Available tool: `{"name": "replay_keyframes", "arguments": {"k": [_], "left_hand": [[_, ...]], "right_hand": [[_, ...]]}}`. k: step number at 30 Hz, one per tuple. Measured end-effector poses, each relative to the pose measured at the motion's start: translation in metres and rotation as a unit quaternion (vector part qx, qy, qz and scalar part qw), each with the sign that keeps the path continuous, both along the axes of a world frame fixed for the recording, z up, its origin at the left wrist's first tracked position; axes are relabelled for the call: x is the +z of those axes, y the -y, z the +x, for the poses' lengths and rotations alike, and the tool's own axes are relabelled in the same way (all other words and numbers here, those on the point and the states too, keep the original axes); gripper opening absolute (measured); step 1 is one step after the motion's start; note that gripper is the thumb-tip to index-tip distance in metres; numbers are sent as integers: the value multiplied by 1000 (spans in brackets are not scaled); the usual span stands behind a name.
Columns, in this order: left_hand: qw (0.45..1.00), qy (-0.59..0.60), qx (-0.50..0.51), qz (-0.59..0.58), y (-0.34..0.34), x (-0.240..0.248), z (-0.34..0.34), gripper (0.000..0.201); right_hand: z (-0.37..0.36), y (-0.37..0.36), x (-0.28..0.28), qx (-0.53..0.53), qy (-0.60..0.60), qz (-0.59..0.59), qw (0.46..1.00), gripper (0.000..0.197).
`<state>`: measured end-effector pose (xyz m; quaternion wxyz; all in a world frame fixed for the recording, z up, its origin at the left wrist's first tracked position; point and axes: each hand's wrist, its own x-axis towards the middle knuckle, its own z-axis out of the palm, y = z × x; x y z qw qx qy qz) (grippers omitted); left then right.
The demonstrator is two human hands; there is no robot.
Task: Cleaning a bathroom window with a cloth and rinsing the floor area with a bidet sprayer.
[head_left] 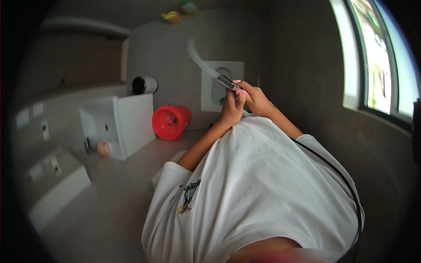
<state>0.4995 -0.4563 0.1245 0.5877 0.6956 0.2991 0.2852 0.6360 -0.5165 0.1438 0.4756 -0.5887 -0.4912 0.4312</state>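
Observation:
My left hand point(232, 108) and my right hand point(258, 101) are together in front of my shirt, both closed on a shiny metal sprayer nozzle point(226, 82). The nozzle points away and to the left, and a curved jet of water point(202, 62) leaves its tip. My right hand grips the back end, while the left hand's fingers press against it from below. The rest of the sprayer is hidden by my hands. Beyond and below them lies a white squat toilet point(206, 100), partly covered by my hands.
A red bucket point(184, 121) with small items inside stands left of the toilet, beside a white basin unit point(137, 118). Behind that is a dark-mouthed white cylinder point(151, 85). A yellow object point(171, 17) lies far off. A window point(375, 57) is at the right; a black cable point(335, 168) crosses my shirt.

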Motion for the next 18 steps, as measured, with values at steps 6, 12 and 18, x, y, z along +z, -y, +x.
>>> {"name": "replay_keyframes", "arguments": {"k": [6, 12, 18], "left_hand": [[989, -11, 123, 78, -23, 12, -25, 57], [991, -24, 102, 88, -37, 19, -26, 58], [989, 13, -40, 140, -35, 12, 21, 61]], "right_hand": [[-10, -64, 3, 135, -2, 3, 991, 45], [-9, -74, -7, 118, 13, 74, 990, 38], [24, -29, 15, -45, 76, 56, 995, 37]]}}
